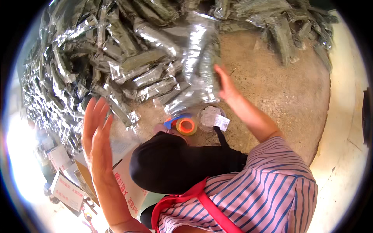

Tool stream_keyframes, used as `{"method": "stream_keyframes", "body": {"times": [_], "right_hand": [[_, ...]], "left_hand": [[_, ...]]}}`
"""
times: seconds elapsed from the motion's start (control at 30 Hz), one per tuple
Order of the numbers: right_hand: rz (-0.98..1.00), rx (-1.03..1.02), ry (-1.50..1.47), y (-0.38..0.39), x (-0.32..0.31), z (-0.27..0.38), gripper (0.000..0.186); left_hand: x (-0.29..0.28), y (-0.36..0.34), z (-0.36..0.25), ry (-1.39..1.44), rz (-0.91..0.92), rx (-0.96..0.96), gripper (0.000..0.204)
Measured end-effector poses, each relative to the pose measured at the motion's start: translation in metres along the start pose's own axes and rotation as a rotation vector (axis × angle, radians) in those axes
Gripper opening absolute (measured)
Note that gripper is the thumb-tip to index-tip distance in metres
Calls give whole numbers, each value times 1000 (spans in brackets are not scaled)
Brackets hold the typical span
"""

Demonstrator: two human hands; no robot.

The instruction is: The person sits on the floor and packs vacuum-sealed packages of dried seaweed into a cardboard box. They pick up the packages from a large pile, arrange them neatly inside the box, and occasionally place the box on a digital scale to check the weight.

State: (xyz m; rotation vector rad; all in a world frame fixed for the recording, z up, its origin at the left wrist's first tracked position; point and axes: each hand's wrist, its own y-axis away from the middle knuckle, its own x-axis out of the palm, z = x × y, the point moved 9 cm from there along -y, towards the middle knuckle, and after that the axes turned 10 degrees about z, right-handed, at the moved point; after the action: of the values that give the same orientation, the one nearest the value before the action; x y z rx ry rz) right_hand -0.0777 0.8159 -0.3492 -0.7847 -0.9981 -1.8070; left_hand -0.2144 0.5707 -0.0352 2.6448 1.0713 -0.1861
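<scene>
My right hand (224, 83) grips the right side of a shiny bundle of clear plastic packets (198, 50) with grey-green contents, held over the lower edge of the heap. My left hand (97, 132) is raised at the left, fingers stretched out and holding nothing. Below the bundle, near my dark-clad bent knee (151, 163), lie a roll of tape (186, 131) with an orange core, a blue object (173, 120) and a round clear container (206, 115) with a white label (221, 122) on it.
A large heap of similar packets (128, 39) covers the back and left of the dusty floor (272, 93). Cardboard boxes (67, 192) stand at the lower left. A pale wall or ledge (338, 116) runs along the right edge.
</scene>
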Motion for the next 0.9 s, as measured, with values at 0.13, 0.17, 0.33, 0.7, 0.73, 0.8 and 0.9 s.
{"method": "stream_keyframes", "body": {"times": [0.13, 0.17, 0.33, 0.7, 0.73, 0.8, 0.9], "right_hand": [[451, 79, 178, 30, 181, 19, 62], [488, 26, 539, 18, 185, 50, 63], [-750, -445, 1973, -12, -66, 265, 75], [-901, 382, 2169, 15, -294, 206, 75], [-824, 432, 2160, 4, -275, 176, 75], [-648, 299, 1901, 9, -208, 123, 75], [-327, -245, 1418, -22, -83, 94, 69]], "left_hand": [[70, -54, 60, 405, 205, -244, 79], [65, -57, 45, 384, 56, -203, 74], [-46, -28, 5, 648, -215, 87, 38], [-208, 193, 58, 535, -870, -135, 52], [-210, 210, 62, 546, -916, -126, 54], [-194, 216, 71, 565, -843, -102, 54], [-176, 224, 75, 425, -842, -56, 54]]}}
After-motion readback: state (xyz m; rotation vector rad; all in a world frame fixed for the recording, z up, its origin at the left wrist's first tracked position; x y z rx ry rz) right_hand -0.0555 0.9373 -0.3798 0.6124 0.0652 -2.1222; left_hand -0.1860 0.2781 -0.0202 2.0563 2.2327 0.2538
